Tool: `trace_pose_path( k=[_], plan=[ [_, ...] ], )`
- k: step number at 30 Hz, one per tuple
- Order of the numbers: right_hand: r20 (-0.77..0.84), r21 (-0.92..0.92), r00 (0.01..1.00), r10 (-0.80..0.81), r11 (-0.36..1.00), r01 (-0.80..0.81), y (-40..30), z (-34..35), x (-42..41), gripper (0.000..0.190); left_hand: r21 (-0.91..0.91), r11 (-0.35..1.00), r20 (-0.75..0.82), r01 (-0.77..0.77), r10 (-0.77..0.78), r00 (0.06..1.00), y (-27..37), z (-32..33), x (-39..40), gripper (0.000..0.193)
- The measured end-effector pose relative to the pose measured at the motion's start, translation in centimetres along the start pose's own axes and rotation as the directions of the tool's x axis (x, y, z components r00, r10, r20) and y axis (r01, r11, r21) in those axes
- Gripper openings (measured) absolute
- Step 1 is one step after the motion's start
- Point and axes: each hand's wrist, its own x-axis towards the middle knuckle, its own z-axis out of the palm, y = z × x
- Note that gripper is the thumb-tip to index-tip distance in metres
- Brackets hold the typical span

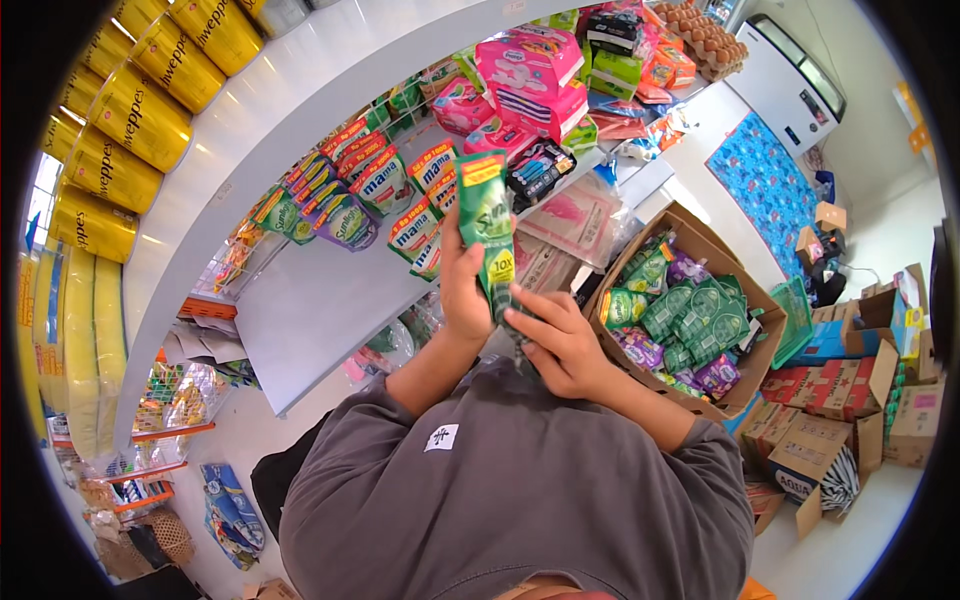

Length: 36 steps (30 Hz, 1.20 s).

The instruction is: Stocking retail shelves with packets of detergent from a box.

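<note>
Upright before my chest stands a long green Sunlight pouch (486,225), its front turned up to me. My left hand (466,296) grips it along the left side, thumb across the front. At its dark green lower end, slightly blurred, the fingers of my right hand (561,345) pinch the packaging. To the right, an open cardboard box (765,330) holds green Sunlight packs (701,311) and purple packs (720,375). Beyond my left hand, rows of Mama sachets (412,236) and purple Sunlight pouches (349,221) stand on a grey shelf (322,315).
Pink pad packs (529,56) are stacked at the shelf's far end, near egg trays (701,45). A curved white shelf (247,105) with yellow Schweppes cans (139,112) arcs overhead left. Cartons (810,450) crowd the right floor, beside a green plastic basket (791,319).
</note>
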Motion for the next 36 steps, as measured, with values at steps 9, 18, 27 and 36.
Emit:
trace_pose_path(
  k=[9, 18, 27, 36],
  plan=[
    [-0.315, 0.124, 0.933, 0.176, 0.982, -0.143, 1.6, -2.2, 3.1, 0.048, -0.186, 0.965, 0.118, 0.183, -0.163, 0.980, -0.7, 1.0, -2.8, 0.059],
    [-0.057, 0.060, 0.941, 0.332, 0.942, -0.329, 1.0, 0.4, 0.2, 0.051, 0.133, 0.990, 0.073, -0.039, 0.030, 0.997, -0.6, 0.3, -1.5, 0.071],
    [-0.411, 0.112, 0.886, 0.213, 0.977, -0.183, 0.4, -2.1, 2.8, 0.044, 0.501, 0.827, 0.398, -0.254, 0.041, 0.916, -1.1, 1.0, -2.0, 0.056],
    [-0.437, 0.279, 0.849, 0.298, 0.942, -0.188, 0.7, -4.4, 0.7, 0.043, 0.339, 0.931, 0.120, 0.131, -0.181, 0.976, 0.6, 0.0, 0.3, 0.057]
  ],
)
